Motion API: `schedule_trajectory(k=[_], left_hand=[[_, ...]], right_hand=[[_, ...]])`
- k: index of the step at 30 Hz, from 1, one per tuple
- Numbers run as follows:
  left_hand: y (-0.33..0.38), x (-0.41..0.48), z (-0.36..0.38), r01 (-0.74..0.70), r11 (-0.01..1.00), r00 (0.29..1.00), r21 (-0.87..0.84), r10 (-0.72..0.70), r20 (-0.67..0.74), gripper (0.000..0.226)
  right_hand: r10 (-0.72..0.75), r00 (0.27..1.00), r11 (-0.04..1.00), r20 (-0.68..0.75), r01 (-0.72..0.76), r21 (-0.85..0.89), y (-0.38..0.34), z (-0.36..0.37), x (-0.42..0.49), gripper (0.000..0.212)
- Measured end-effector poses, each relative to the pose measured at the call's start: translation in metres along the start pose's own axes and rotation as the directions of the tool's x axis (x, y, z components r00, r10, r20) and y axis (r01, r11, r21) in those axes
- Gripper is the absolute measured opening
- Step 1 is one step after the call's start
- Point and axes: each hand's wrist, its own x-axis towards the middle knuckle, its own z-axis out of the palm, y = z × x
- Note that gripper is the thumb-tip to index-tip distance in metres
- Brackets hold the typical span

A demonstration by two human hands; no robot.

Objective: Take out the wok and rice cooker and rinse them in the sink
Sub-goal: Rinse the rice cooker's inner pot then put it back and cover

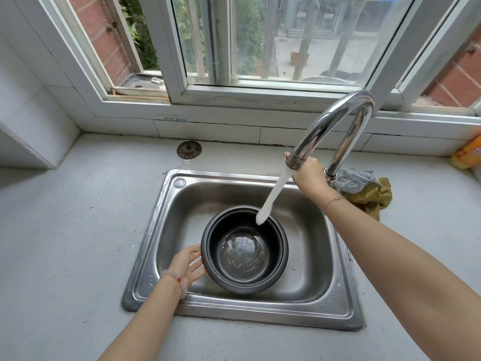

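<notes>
While the right hand (309, 175) grips the faucet (335, 118) and the left hand (186, 267) (fingers straight, holding nothing) flanks the rice cooker pot (242, 256), the slanted stream (273, 196) may splash over the sink (234, 312).

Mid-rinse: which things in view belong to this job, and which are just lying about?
In the job: rice cooker pot in the sink; faucet running water into it; right hand gripping the spout; left hand open beside the pot.
Lying about: drain strainer on the counter; grey and mustard cloths by the faucet base; orange bottle at the right edge.
</notes>
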Motion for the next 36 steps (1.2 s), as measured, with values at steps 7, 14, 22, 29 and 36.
schedule_trajectory(k=[7, 14, 22, 29, 36], left_hand=[[-0.001, -0.005, 0.001, -0.041, 0.999, 0.999, 0.035, 0.040, 0.009, 0.011], [-0.001, -0.014, 0.004, -0.113, 0.983, 0.994, 0.147, 0.112, 0.016, 0.016], [-0.001, -0.015, 0.002, -0.140, 0.959, 0.990, 0.248, 0.142, 0.008, 0.024], [-0.003, -0.007, 0.001, -0.134, 0.947, 0.991, 0.292, 0.137, 0.010, 0.024], [0.001, -0.003, 0.005, -0.135, 0.921, 0.989, 0.365, 0.148, -0.008, 0.022]], right_hand=[[-0.058, 0.997, 0.998, 0.052, 0.057, 0.022, 0.011, 0.006, -0.006, 0.048], [0.085, 0.993, 0.951, 0.086, -0.106, 0.290, 0.038, 0.036, -0.040, 0.055], [0.416, 0.821, 0.767, 0.392, -0.548, 0.334, 0.071, 0.099, -0.108, 0.064], [0.493, 0.716, 0.521, 0.495, -0.698, 0.490, 0.071, 0.120, -0.113, 0.026], [0.484, 0.768, 0.545, 0.419, -0.640, 0.542, 0.061, 0.114, -0.112, 0.017]])
